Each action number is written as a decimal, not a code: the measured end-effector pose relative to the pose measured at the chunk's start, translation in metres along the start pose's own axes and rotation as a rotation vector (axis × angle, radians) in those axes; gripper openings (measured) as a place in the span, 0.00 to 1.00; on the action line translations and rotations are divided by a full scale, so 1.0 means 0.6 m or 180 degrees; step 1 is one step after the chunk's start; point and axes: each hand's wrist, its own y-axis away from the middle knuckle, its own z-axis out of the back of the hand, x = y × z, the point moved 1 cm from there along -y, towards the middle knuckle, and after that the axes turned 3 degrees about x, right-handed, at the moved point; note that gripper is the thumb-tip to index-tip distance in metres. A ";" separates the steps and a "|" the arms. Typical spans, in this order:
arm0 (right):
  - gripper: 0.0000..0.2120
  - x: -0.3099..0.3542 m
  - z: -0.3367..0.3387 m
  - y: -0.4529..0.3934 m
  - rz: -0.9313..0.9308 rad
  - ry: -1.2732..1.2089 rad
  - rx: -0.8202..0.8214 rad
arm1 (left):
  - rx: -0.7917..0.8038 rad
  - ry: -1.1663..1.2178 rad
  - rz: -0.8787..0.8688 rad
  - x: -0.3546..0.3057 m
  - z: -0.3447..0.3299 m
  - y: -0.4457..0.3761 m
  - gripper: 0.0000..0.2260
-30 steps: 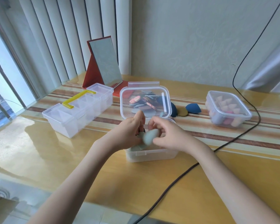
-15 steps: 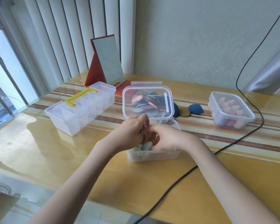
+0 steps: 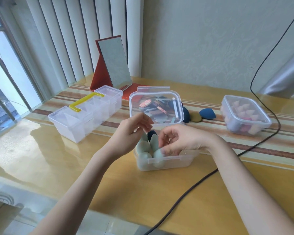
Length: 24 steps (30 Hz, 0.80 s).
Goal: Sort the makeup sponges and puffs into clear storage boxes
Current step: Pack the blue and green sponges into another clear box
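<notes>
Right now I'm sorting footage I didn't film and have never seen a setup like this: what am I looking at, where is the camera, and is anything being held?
There is no machine: a person is working with two bare hands, filmed by a camera on their head that looks down. The left hand hovers with relaxed fingers, holding nothing. The right hand touches a pale green egg-shaped makeup sponge with its fingertips, inside the open clear plastic box. On the glossy yellow table also stand a clear divided organiser with a yellow handle, a closed clear box of pink sponges, a red folding mirror, loose dark blue sponges and a black cable.
</notes>
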 end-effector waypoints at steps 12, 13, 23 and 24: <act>0.10 -0.004 -0.014 -0.021 -0.0429 0.0728 -0.0775 | 0.0472 -0.1178 -0.0135 -0.008 -0.010 0.002 0.12; 0.10 -0.004 -0.016 -0.021 -0.0440 0.0823 -0.0719 | 0.0611 -0.1420 -0.0105 -0.011 -0.011 -0.004 0.11; 0.20 -0.014 -0.025 -0.018 0.0157 0.0352 -0.0778 | 0.1203 -0.2685 -0.0069 -0.026 -0.016 -0.059 0.07; 0.20 -0.014 -0.027 -0.019 0.0153 0.0321 -0.0823 | 0.1128 -0.2616 -0.0073 -0.024 -0.017 -0.057 0.08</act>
